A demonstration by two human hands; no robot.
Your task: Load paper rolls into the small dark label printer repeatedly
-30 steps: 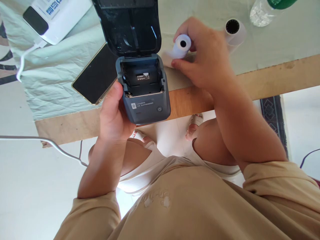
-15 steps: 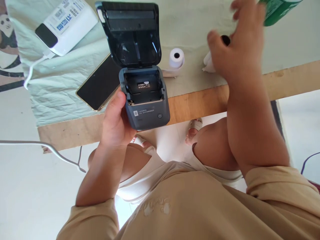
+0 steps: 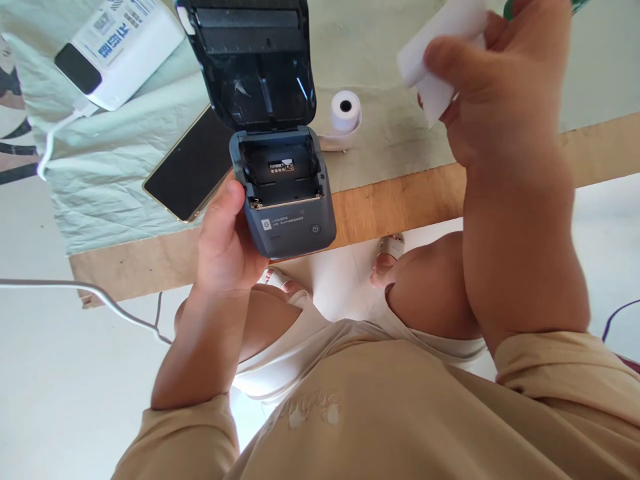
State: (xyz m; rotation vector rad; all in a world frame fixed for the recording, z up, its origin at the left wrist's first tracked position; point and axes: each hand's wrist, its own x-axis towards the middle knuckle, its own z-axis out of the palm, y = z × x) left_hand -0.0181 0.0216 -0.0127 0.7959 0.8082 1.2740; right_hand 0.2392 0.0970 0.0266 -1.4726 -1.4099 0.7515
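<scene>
Dark grey mini printer (image 3: 290,200) is sitting at frame centre, over the table edge (image 3: 400,200), lid (image 3: 250,60) swung open toward 12 o'clock, paper bay showing empty. Left hand (image 3: 225,240) is wrapping it from 8 o'clock, thumb on the side wall, closed around the body. Right hand (image 3: 500,87) at 2 o'clock is pinching a white paper roll (image 3: 440,40), raised off the table. Small roll (image 3: 345,110) is lying on the cloth just past the printer at 1 o'clock. Phone (image 3: 193,167) is lying at 10 o'clock, white power bank (image 3: 120,50) beyond it.
</scene>
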